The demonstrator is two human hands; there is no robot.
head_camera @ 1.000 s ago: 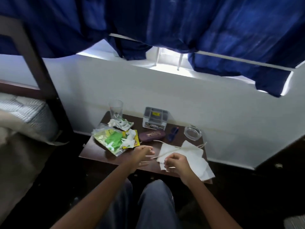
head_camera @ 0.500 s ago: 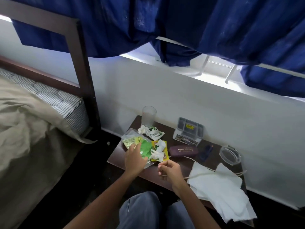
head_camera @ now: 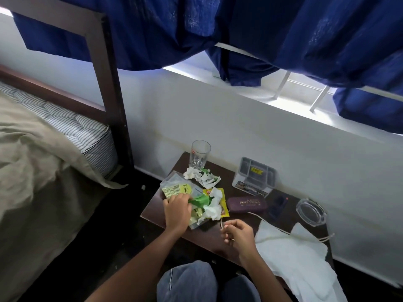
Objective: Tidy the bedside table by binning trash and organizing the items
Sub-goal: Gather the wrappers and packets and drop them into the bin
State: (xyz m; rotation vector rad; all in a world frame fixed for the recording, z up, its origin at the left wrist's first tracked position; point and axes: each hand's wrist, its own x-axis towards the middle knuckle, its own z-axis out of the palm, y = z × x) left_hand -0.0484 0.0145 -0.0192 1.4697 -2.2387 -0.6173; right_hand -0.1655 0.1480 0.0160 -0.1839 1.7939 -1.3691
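— What is hardest to make out?

— The pile of wrappers [head_camera: 174, 188] at the left front of the bedside table [head_camera: 202, 236]. They overlap, a crumpled tissue [head_camera: 214, 207] lies on top, and the person's left hand [head_camera: 177, 212] covers the near edge. At least three show: a clear one with yellow print, a green wrapper [head_camera: 199, 200], and a yellow one under the tissue.

— How do the hands stand?

— The left fingers are curled onto the green wrapper and grip it. The right hand [head_camera: 238, 235] is over the table's front edge with its fingers loosely bent. A thin cord [head_camera: 272, 228] ends by its fingertips, and whether they pinch it cannot be told.

— Is anything cut off?

— The white sheet [head_camera: 294, 258] drapes over the right front corner and runs out at the bottom of the view. The small blue object [head_camera: 278, 204] between the glasses case [head_camera: 247, 204] and the ashtray [head_camera: 310, 212] is too dark to identify. The label on the grey organiser [head_camera: 255, 178] is blurred.

— And the counts?

— There is one drinking glass [head_camera: 199, 158] at the back left corner, with two tissue wads [head_camera: 201, 176] just in front of it. There is one organiser against the wall, one purple glasses case, one clear ashtray and one cord. Both hands are in view.
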